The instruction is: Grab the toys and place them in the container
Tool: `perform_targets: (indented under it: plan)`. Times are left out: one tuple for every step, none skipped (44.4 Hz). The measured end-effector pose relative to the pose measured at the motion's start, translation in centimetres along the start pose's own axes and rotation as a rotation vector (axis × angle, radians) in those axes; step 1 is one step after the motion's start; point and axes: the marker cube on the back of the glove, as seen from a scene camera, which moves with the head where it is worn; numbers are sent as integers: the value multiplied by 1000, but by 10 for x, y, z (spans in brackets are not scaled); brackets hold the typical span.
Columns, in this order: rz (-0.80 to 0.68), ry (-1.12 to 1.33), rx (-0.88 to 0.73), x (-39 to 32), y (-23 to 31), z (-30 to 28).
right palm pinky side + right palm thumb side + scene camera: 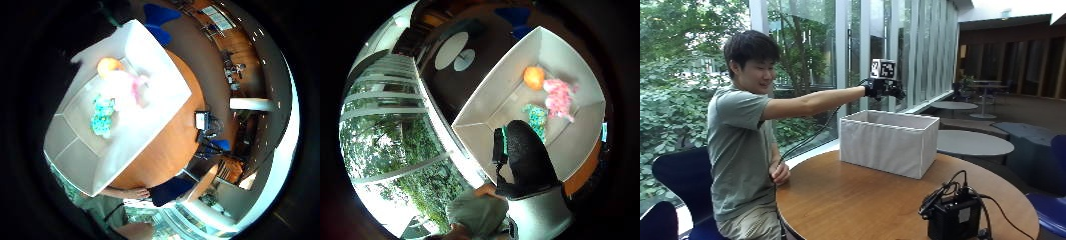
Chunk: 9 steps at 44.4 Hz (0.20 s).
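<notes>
A white fabric container stands on the round wooden table. My gloved right hand hovers well above its open top, arm stretched out, fingers hanging relaxed with nothing in them. Inside the container lie an orange ball, a pink plush toy and a teal toy. A gloved finger shows over the container's near wall. The little finger side view looks straight down on the orange ball, the pink toy and the teal toy. No toy lies on the table.
A black device with cables sits near the table's front right edge. The bare left hand rests at the table's edge by the person's body. Blue chairs stand around the table, and other tables lie behind it.
</notes>
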Motion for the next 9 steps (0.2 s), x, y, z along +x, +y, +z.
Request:
perform_targets:
  plan:
    - [11, -3, 2, -1, -1, 1]
    - [36, -2, 4, -1, -2, 2]
    - [84, 2, 7, -1, -4, 3]
    - [160, 6, 10, -1, -7, 4]
    - [249, 9, 14, 0, -10, 5]
    - [313, 10, 17, 1, -12, 6]
    - [322, 9, 19, 0, -12, 6]
    - [282, 7, 22, 0, -11, 7]
    - [240, 7, 23, -1, -9, 7]
